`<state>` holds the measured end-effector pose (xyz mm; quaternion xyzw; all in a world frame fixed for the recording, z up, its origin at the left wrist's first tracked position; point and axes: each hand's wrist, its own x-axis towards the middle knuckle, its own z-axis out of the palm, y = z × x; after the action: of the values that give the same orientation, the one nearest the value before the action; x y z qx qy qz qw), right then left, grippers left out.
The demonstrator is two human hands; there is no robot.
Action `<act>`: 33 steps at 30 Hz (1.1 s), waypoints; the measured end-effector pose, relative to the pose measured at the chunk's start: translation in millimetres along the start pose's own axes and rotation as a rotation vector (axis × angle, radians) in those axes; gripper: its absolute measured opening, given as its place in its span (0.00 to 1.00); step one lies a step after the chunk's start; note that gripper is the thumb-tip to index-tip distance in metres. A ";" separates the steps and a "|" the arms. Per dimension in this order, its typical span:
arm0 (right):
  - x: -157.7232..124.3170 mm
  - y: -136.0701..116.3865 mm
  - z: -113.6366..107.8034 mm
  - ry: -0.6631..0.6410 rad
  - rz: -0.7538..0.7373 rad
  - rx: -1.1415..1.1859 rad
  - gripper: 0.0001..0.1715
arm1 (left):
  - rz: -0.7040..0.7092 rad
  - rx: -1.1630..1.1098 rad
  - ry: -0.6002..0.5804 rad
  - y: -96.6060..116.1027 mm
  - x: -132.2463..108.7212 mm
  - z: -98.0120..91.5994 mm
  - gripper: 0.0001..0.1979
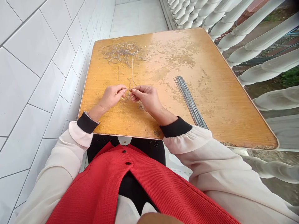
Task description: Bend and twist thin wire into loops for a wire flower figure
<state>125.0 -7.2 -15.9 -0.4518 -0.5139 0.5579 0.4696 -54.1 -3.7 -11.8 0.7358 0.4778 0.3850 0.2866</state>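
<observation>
My left hand and my right hand are close together above the near left part of the table, each with thumb and fingers pinched. A thin wire rises from my right fingertips toward the far side. Between the hands, a thin strand bends in a small loop and reaches my left fingertips. Beyond them lies a loose tangle of thin wire. Off to the right of my right hand lies a bundle of straight grey wires.
The wooden table has a worn, peeling top and rounded corners. A white tiled wall runs close along the left. White balusters line the right side. Short wire bits lie near the tangle.
</observation>
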 end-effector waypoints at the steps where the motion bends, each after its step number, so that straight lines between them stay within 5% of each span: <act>1: -0.1 0.0 0.0 0.001 0.000 -0.004 0.14 | -0.003 0.000 -0.002 0.5 -0.2 -0.2 0.10; 33: -1.4 -1.8 -0.3 -0.002 -0.003 -0.026 0.10 | 0.011 0.011 -0.030 -1.0 -1.3 2.4 0.11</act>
<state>125.6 -8.5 -14.1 -0.4562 -0.5224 0.5510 0.4641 -52.8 -4.7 -14.2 0.7457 0.4713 0.3728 0.2878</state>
